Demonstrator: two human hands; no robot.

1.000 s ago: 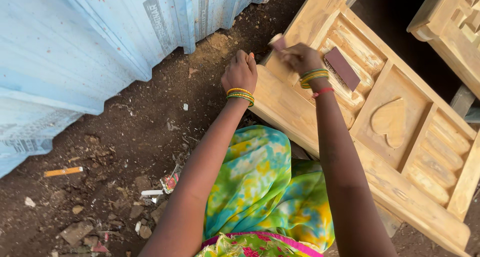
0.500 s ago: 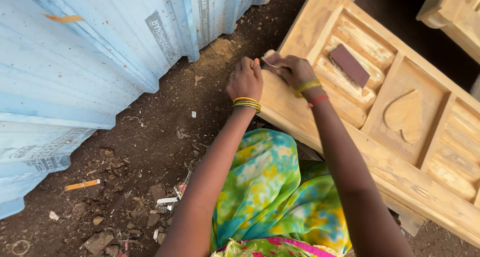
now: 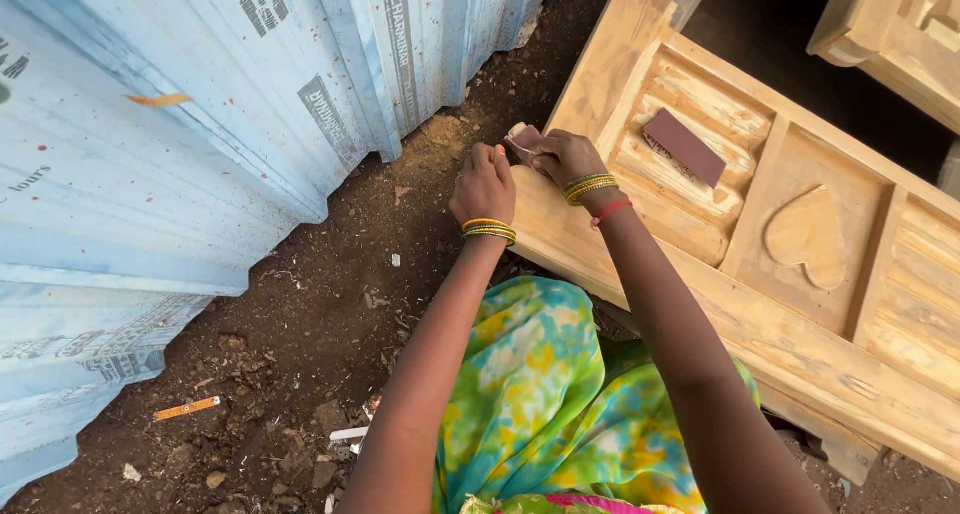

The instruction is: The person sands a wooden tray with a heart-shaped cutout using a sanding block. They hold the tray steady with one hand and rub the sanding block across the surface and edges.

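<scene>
While only the head view is on hand, it shows enough: right hand [image 3: 562, 157] is curled shut, pinching a small folded piece of sandpaper [image 3: 522, 137] at its fingertips, pressed on the near corner rail of the carved wooden panel [image 3: 800, 304]. Left hand [image 3: 483, 182] is fisted just beside it on the panel edge; whether it grips anything, can't tell. Sandpaper looks light, floppy, gritty, so best pinched folded, as it is. Panel looks heavy and stiff, best taken by its outer rails. Its long axis runs away from the hands toward lower right. A spare brown sanding block [image 3: 684, 146] lies in a recess beyond the right hand.
</scene>
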